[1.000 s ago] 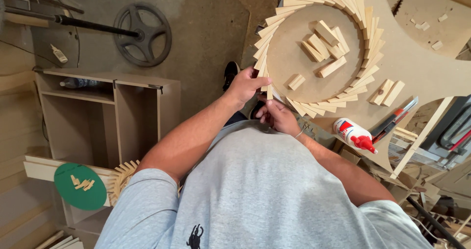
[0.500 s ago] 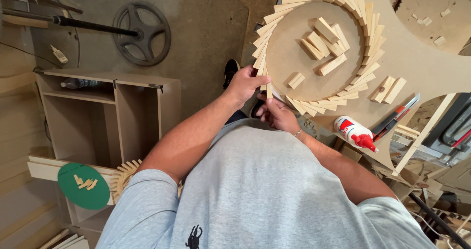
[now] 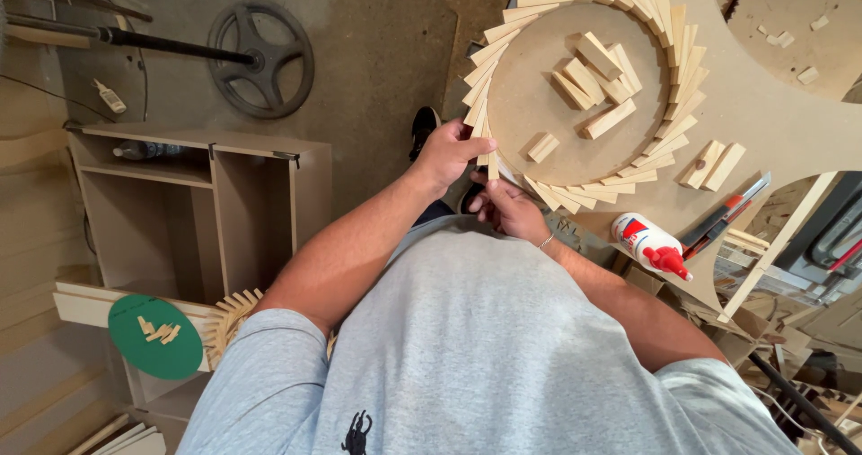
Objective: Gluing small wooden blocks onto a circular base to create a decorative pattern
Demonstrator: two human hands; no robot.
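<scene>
Head camera, looking straight down over a grey-shirted chest at two bare arms. The left hand (image 3: 446, 153) pinches a short, pale, rectangular wooden slat (image 3: 490, 154) by its near end, thumb and fingers closed on its faces. The slat stands at the near edge of a fanned ring of overlapping pale wooden slats (image 3: 669, 78) laid round a circular brown fibreboard disc (image 3: 530, 96). The right hand (image 3: 505, 205) sits just below, close to the left, fingers curled toward the same slat; whether it touches the wood I cannot tell.

The slat looks light, stiff and dry, with smooth faces and sharp edges. A fingertip pinch on the flat faces near one end seems the best hold; neighbouring slats look loose enough to shift if nudged.

Loose wooden blocks (image 3: 597, 83) lie inside the ring. A white glue bottle with a red nozzle (image 3: 648, 244) lies to the right, beside a red-handled utility knife (image 3: 723, 214).
</scene>
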